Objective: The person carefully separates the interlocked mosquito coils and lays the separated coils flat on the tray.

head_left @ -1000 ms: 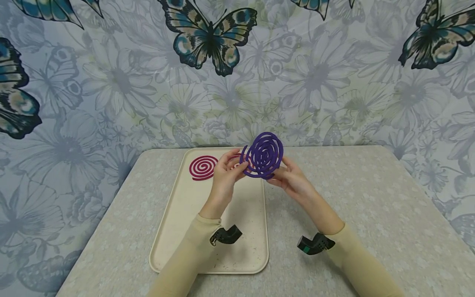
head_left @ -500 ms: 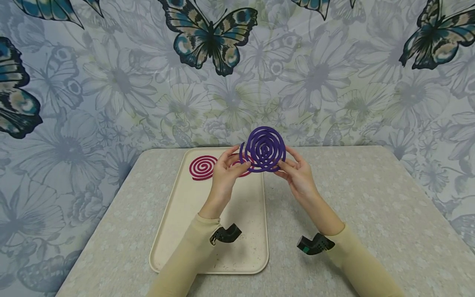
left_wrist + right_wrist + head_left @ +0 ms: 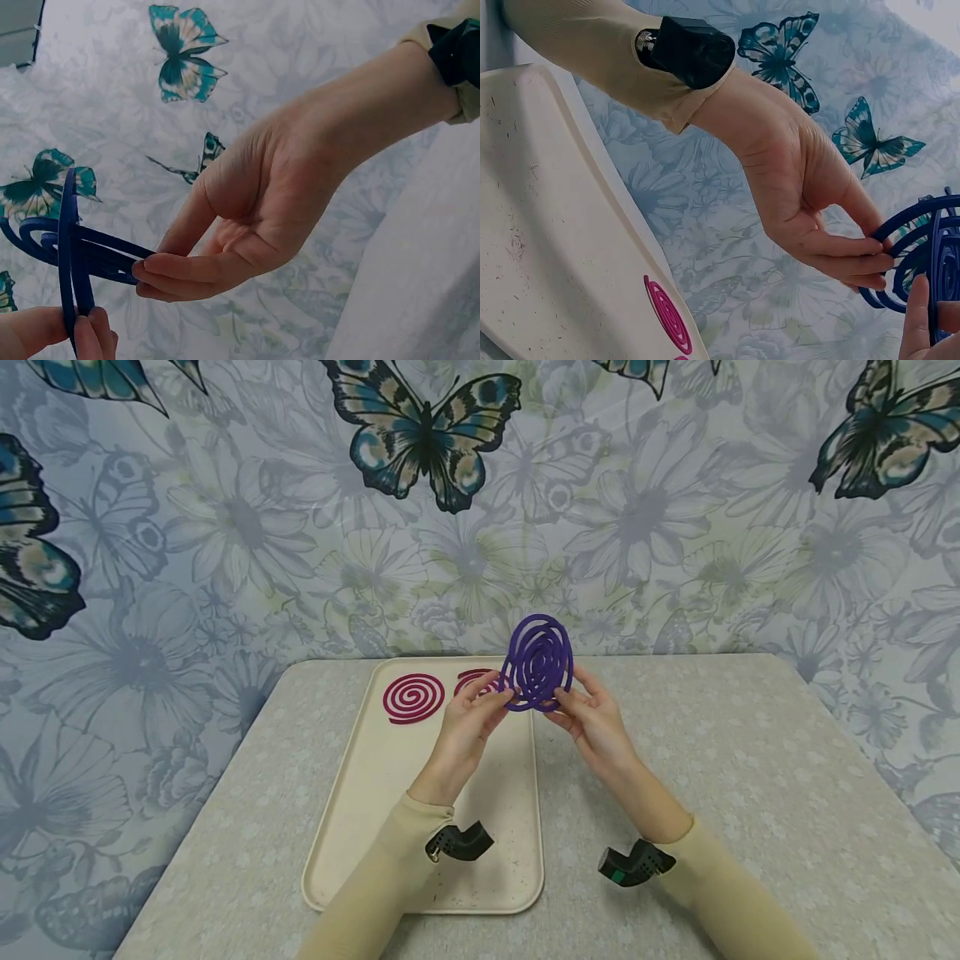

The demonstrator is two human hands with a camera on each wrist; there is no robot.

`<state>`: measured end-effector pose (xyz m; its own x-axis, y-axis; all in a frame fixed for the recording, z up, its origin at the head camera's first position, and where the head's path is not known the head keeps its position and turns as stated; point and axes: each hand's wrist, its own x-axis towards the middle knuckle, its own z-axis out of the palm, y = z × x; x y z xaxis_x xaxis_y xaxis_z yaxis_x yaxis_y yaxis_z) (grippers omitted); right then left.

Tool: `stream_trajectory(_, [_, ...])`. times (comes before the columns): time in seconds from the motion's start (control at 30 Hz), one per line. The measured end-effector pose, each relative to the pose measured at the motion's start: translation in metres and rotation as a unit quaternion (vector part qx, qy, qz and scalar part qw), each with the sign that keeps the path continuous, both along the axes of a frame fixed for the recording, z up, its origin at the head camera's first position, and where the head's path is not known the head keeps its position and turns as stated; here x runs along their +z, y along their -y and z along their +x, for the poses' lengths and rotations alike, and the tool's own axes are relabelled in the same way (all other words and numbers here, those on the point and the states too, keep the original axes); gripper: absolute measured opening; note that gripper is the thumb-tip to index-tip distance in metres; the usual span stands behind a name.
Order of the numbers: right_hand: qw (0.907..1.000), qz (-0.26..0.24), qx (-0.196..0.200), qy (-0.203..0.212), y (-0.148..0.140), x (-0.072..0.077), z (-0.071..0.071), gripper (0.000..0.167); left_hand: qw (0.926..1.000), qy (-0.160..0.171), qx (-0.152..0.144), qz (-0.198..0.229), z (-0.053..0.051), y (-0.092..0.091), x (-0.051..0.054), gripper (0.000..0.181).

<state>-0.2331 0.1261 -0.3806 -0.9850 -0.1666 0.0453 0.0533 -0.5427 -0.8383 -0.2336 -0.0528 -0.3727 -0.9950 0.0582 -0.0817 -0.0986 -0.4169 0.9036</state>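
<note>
Two purple mosquito coils [image 3: 542, 662] are held up over the far right part of the tray, linked into each other. In the left wrist view they cross at an angle. My left hand [image 3: 467, 728] pinches the coil on its side [image 3: 109, 255] at the rim, between thumb and fingers. Close by on the right, my right hand [image 3: 602, 731] pinches the other coil [image 3: 66, 247] at its lower edge. How far their turns are interlaced cannot be made out.
A cream tray [image 3: 360, 827] lies on the cloth-covered table [image 3: 712, 735], with dark crumbs on it. One crimson coil [image 3: 413, 698] sits at its far left. Another crimson coil [image 3: 471, 677] is partly behind my left hand. A butterfly-patterned wall [image 3: 262, 568] stands behind the table.
My left hand has shifted right, towards the right hand. The purple coils have risen slightly, turned to face me more, then turned partly edge-on. More of the left crimson coil shows.
</note>
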Motion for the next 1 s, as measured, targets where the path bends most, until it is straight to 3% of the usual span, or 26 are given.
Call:
stream_trajectory(0.23, [0.9997, 0.010, -0.020, -0.002, -0.0010, 0.0022, 0.0009, 0.056, 0.9987, -0.025, 0.024, -0.037, -0.0006, 0.0050, 0.0013, 0.050])
stream_trajectory(0.47, [0.9996, 0.009, -0.027, -0.008, -0.0033, 0.0021, 0.0012, 0.055, 0.9969, -0.047, 0.003, -0.062, 0.0012, 0.0059, 0.0035, 0.050])
stream_trajectory(0.8, [0.9994, 0.006, -0.031, -0.016, -0.0033, -0.0017, -0.0007, 0.051, 0.9974, -0.042, 0.037, -0.045, -0.0015, 0.0062, 0.0011, 0.043])
stream_trajectory(1.0, [0.9998, 0.012, -0.002, -0.018, 0.0037, -0.0028, 0.0025, 0.056, 0.9972, -0.045, 0.052, -0.031, -0.0002, 0.0016, -0.0008, 0.040])
